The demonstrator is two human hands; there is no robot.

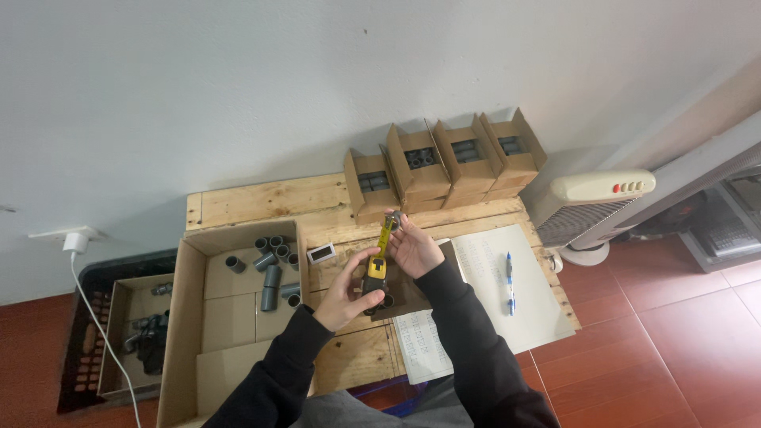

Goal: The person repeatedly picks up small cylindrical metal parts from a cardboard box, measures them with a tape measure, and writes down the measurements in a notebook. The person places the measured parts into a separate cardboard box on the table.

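The left hand grips the yellow tape measure over the counter, right fingers pinching its blade at 12 o'clock; a loosened pinch could let it snap back.

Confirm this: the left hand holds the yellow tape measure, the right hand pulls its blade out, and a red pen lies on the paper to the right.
Not quite. The head view shows the pen on the paper is blue, not red. The rest stands: the left hand holds the yellow tape measure and the right hand pulls its blade out.
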